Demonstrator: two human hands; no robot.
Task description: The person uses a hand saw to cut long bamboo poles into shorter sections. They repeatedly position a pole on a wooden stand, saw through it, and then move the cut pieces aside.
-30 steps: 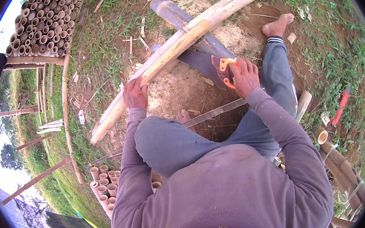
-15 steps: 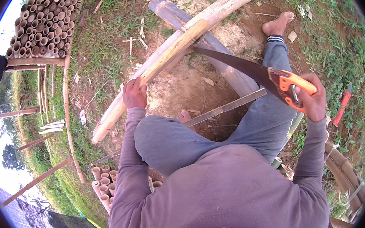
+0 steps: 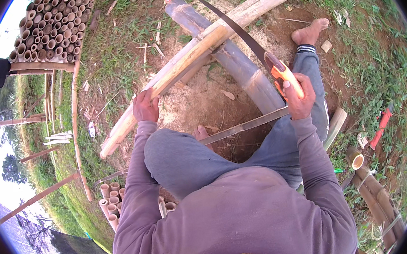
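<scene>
Saw (image 3: 247, 35) slants over the pole (image 3: 186, 70), handle low in the right hand (image 3: 300, 96), blade tip beyond the pole's far side; whether blade and pole touch, I cannot tell. That hand is closed round the orange handle. The left hand (image 3: 145, 106) is narrowed on the pole near its lower left end, fingers over the top. The pole lies across a thick grey bamboo (image 3: 247, 70), the 2 forming a cross in front of the seated person. Sawdust (image 3: 172, 105) covers the soil beside them. A flat strip (image 3: 244, 126) runs from the near end of the grey bamboo across between the 2 legs.

At upper left, a rack (image 3: 46, 67) holds a pile of short tubes (image 3: 52, 29), mouths facing out; their insides are too small to read. More tubes stand grouped by the left elbow, open ends up. At lower right, cord ties a bundle (image 3: 379, 198) of poles, with 1 pale open tube end (image 3: 358, 162) at its top. A red-handled tool (image 3: 381, 127) lies on the ground beyond.
</scene>
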